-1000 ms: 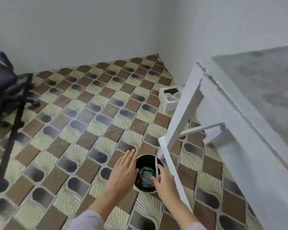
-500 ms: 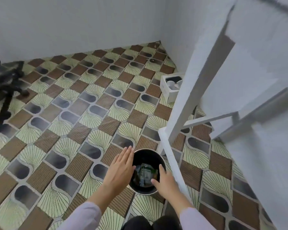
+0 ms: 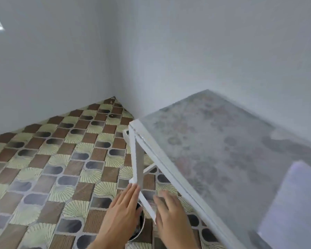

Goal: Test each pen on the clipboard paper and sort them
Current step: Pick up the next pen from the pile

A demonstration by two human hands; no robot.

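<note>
Peeking out between my two hands, the dark round container (image 3: 140,226) sits on the patterned floor (image 3: 43,168) just beside the foot of the white table leg (image 3: 138,164); only a curved sliver of its rim and dark inside shows, and I cannot make out what lies in it. My left hand (image 3: 121,212) hangs flat over the container on the side away from the table, fingers straight and pressed together, holding nothing that I can see. My right hand (image 3: 171,216) sits on the other side of the leg's lower crossbar (image 3: 147,205), under the table's edge, fingers loosely spread and blurred; whether its fingertips touch the container or the bar I cannot tell, and it has nothing visibly in its hold. Above the leg, the glass tabletop (image 3: 223,150) with its white frame stretches off toward the wall (image 3: 205,51). A pale sheet (image 3: 294,203) lies on the glass, well apart from the leg, near the frame's lower right.
</note>
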